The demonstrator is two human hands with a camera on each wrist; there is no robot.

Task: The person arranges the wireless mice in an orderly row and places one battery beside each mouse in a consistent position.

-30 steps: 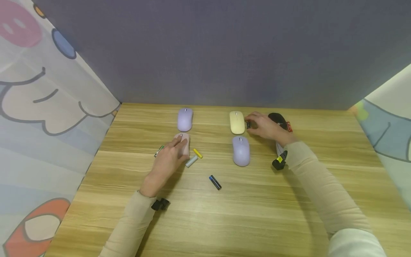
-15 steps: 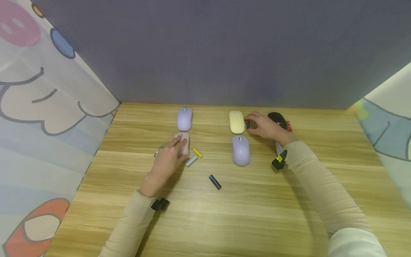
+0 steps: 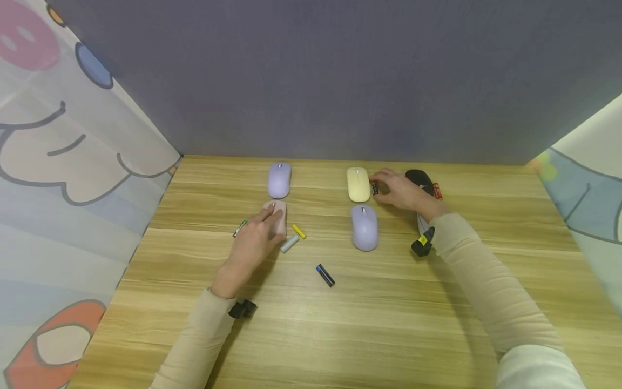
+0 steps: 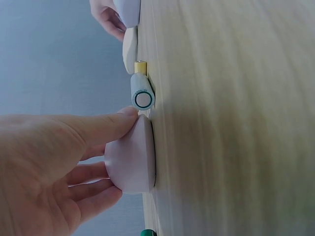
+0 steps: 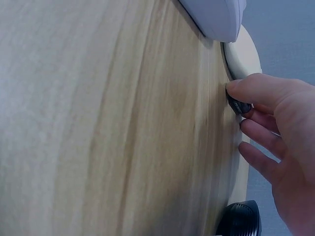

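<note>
My left hand [image 3: 250, 246] holds a pink computer mouse [image 4: 133, 157] on the wooden table, its thumb against one side and its fingers on the other and over the top. To its left lies a green-and-white battery [image 3: 240, 228], partly covered by the hand. A silver battery [image 3: 290, 243] and a yellow one lie just right of that mouse. My right hand [image 3: 400, 192] pinches a small black battery [image 5: 239, 104] between thumb and fingers, low at the table, right beside the pale yellow mouse [image 3: 358, 185].
One purple mouse [image 3: 279, 181] lies beyond the pink mouse, another purple mouse [image 3: 365, 228] nearer than the yellow one. A black mouse [image 3: 419, 178] and a red battery [image 3: 438, 191] sit by my right wrist. A black-and-blue battery [image 3: 325, 275] lies centrally. A grey panel [image 3: 311, 81] stands behind.
</note>
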